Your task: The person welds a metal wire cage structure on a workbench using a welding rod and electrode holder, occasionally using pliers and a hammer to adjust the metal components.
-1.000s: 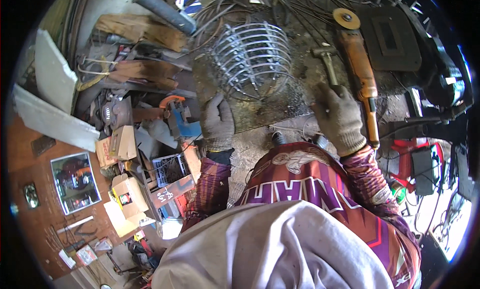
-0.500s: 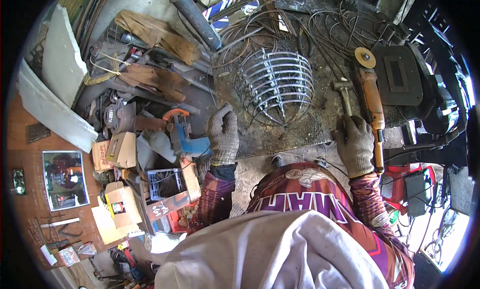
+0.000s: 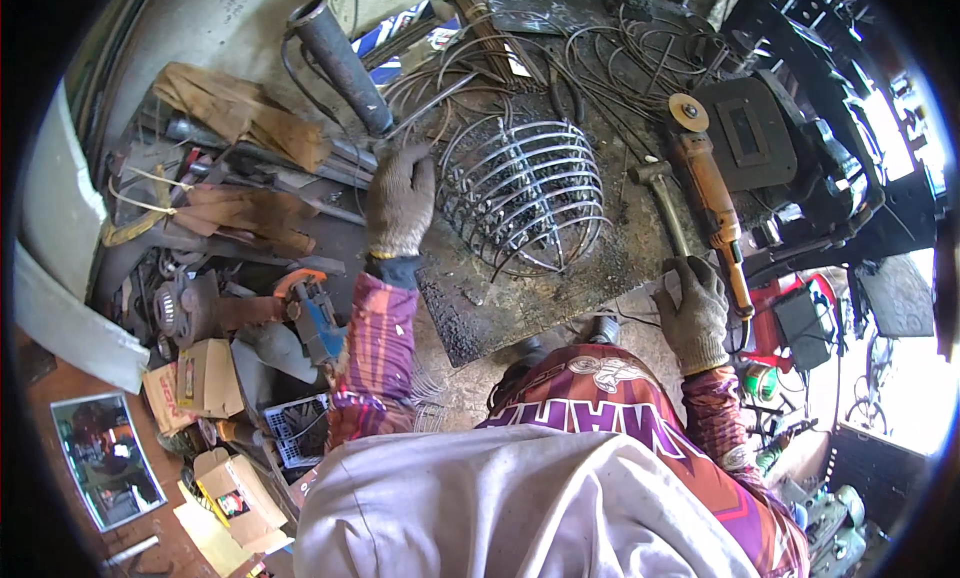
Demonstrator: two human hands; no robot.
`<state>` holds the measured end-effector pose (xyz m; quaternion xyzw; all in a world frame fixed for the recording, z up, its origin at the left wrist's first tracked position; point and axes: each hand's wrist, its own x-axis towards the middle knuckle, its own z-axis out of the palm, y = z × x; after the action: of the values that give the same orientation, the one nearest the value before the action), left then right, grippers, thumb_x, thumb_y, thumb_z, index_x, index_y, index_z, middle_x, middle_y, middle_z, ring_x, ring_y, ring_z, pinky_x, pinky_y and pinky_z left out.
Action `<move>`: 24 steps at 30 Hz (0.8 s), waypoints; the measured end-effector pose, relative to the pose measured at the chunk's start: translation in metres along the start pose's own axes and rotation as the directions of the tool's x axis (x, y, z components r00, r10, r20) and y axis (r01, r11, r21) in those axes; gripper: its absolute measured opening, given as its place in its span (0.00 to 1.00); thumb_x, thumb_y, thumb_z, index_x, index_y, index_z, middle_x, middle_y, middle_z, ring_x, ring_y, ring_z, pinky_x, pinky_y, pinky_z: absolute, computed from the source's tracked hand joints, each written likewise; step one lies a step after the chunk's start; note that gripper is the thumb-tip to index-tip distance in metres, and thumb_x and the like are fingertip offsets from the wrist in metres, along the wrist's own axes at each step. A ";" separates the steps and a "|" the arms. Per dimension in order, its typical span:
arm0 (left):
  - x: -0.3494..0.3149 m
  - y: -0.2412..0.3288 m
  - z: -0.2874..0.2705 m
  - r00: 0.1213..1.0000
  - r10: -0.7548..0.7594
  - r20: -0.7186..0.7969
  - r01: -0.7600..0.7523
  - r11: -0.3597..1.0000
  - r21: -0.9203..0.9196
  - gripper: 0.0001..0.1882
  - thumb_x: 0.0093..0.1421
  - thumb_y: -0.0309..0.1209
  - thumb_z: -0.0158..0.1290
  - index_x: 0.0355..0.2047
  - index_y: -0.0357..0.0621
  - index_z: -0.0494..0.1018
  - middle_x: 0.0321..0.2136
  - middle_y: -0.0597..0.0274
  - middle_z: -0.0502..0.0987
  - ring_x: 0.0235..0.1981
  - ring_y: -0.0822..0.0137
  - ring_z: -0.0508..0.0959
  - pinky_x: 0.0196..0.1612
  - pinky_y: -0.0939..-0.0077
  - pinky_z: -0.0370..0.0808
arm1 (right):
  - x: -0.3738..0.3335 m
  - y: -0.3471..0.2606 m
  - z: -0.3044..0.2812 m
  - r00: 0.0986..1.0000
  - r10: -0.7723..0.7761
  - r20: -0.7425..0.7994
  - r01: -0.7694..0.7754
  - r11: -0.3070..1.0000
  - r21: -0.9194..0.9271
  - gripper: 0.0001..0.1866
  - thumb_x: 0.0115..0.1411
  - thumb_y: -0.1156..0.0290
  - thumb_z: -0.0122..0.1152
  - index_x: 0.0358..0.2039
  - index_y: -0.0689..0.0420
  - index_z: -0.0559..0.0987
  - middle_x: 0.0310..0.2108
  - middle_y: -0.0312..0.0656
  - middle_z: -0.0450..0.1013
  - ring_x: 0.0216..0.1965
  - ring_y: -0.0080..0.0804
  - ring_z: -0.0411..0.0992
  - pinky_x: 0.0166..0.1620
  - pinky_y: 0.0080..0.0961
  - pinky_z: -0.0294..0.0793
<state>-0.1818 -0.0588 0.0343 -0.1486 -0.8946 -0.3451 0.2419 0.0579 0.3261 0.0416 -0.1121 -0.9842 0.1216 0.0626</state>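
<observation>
A dome-shaped cage of bent metal rods [image 3: 540, 193] lies on the dark metal worktable [image 3: 480, 318]. My left hand [image 3: 400, 200], in a grey knit glove, is left of the cage, near the lower end of a thick pipe [image 3: 340, 66] and a thin rod [image 3: 432, 106]. Its fingers are curled in; what they hold, if anything, is hidden. At the table's near right edge my gloved right hand [image 3: 692, 313] is closed round the handle end of a hammer [image 3: 663, 198]. The hammer's head points away from me and rests on the table.
Right of the hammer lies an orange angle grinder [image 3: 708, 178] with its disc, beside a dark welding mask [image 3: 745, 133]. Loose wire coils [image 3: 640, 63] spread across the back. Leather gloves [image 3: 245, 218], tools and a blue cut-off saw [image 3: 318, 318] crowd the left.
My left hand has moved forward and left, from the table's near left edge to beside the thick pipe. My right hand stays at the hammer handle. The view has shifted.
</observation>
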 end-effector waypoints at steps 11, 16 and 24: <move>0.089 -0.054 0.044 0.879 -0.172 0.445 0.003 0.935 0.355 0.16 0.68 0.43 0.57 0.50 0.49 0.80 0.46 0.47 0.83 0.49 0.43 0.82 0.52 0.52 0.78 | -0.013 -0.020 0.002 0.996 0.051 -0.073 -0.052 0.999 -0.009 0.32 0.55 0.63 0.73 0.61 0.51 0.76 0.60 0.50 0.71 0.61 0.56 0.70 0.61 0.49 0.70; 0.091 -0.015 0.041 0.778 -0.186 0.600 -0.055 0.931 0.360 0.20 0.65 0.46 0.59 0.51 0.49 0.80 0.49 0.47 0.82 0.51 0.42 0.81 0.56 0.52 0.77 | -0.014 -0.021 0.008 0.990 0.096 -0.099 -0.100 0.994 -0.041 0.32 0.55 0.62 0.74 0.61 0.49 0.77 0.61 0.50 0.72 0.62 0.56 0.69 0.62 0.49 0.70; 0.098 -0.049 0.020 0.835 0.020 0.549 -0.023 1.000 -0.002 0.21 0.70 0.42 0.54 0.47 0.32 0.79 0.41 0.44 0.83 0.43 0.53 0.83 0.47 0.61 0.75 | 0.002 -0.021 -0.001 0.985 0.125 -0.117 -0.126 0.992 -0.003 0.30 0.57 0.59 0.71 0.60 0.48 0.78 0.58 0.48 0.73 0.59 0.55 0.71 0.60 0.49 0.71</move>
<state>-0.2915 -0.0706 0.0466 -0.2509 -0.9255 -0.2831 -0.0205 0.0523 0.3073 0.0481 -0.1811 -0.9705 0.1133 0.1117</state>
